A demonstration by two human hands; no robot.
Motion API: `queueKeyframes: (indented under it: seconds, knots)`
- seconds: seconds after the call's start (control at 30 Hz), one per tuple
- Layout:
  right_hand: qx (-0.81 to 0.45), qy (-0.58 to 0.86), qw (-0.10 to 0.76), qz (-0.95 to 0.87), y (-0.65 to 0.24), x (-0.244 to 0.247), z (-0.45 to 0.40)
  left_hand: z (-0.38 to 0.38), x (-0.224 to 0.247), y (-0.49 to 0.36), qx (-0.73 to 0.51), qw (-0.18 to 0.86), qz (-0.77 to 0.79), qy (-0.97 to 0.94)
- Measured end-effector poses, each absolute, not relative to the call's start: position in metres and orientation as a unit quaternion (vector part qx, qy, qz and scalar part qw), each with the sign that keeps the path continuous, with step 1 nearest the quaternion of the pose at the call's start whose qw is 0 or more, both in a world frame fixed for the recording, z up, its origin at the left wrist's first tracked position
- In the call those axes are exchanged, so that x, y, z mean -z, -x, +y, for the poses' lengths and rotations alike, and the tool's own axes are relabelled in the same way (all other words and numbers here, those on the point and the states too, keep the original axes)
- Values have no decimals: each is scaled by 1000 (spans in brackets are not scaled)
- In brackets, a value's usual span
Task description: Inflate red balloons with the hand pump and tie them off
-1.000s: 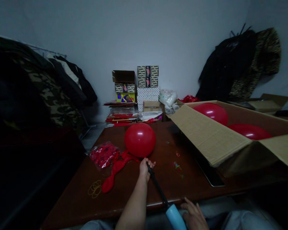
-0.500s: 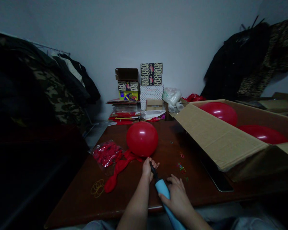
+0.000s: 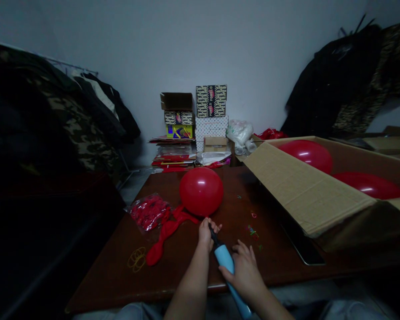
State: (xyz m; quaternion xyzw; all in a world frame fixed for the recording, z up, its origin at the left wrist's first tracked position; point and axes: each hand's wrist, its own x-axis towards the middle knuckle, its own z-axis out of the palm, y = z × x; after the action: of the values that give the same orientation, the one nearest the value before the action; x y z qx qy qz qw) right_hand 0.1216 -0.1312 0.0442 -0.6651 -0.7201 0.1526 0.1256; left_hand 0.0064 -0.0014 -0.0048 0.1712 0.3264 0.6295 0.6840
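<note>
My left hand point(image 3: 206, 233) is closed round the neck of an inflated red balloon point(image 3: 202, 192), where it meets the black nozzle of a light blue hand pump point(image 3: 225, 260). The balloon stands just beyond my fingers, over the table. Against the pump's side rests my right hand point(image 3: 245, 269), its thumb across the blue barrel and its other fingers spread apart. The lower end of the pump slants toward my lap. Left of my hands lie limp red balloons point(image 3: 166, 229) and a clear bag of red balloons point(image 3: 150, 211).
On the brown table point(image 3: 120, 280) are several yellow rubber bands point(image 3: 137, 259), small coloured bits point(image 3: 252, 232) and a dark phone point(image 3: 303, 244). A cardboard box point(image 3: 306, 195) on the right holds red balloons point(image 3: 306, 155). Stacked boxes point(image 3: 211, 126) stand behind the table.
The red balloon has shifted slightly to the right, its size much the same. Both hands keep nearly the same places on the nozzle and the pump. The view has tilted a little.
</note>
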Motion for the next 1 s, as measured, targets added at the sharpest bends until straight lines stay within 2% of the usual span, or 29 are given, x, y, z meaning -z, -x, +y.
queueKeyframes:
  seconds: [0.47,1.0]
  knots:
    - [-260,608,47,-749,-193,-6,-201,0,5,-4,-630,688,324,-161]
    - [-220,627,94,-741,-165,-31,-187,-1,1,-4,-615,701,323,-163]
